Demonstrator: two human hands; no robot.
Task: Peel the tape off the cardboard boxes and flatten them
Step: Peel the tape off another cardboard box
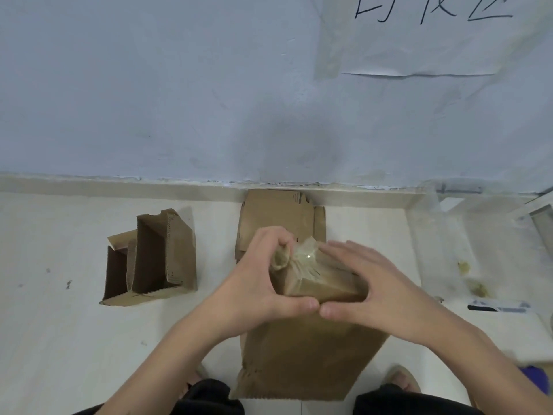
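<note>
- The cardboard box (pixel 311 348) stands on the floor (pixel 59 339) between the person's knees, close enough for both hands to work its top.
- The right hand (pixel 377 289) lies on the top with fingers straight, thumb at the near edge, probably steadying it against the pull.
- The left hand (pixel 257 283) pinches a bunched wad of clear tape (pixel 296 259), curled fingers drawing it off the far edge.
- Behind lies a flattened box (pixel 278 217) against the wall.
- Left, two opened boxes (pixel 152 262) wait, nested.
</note>
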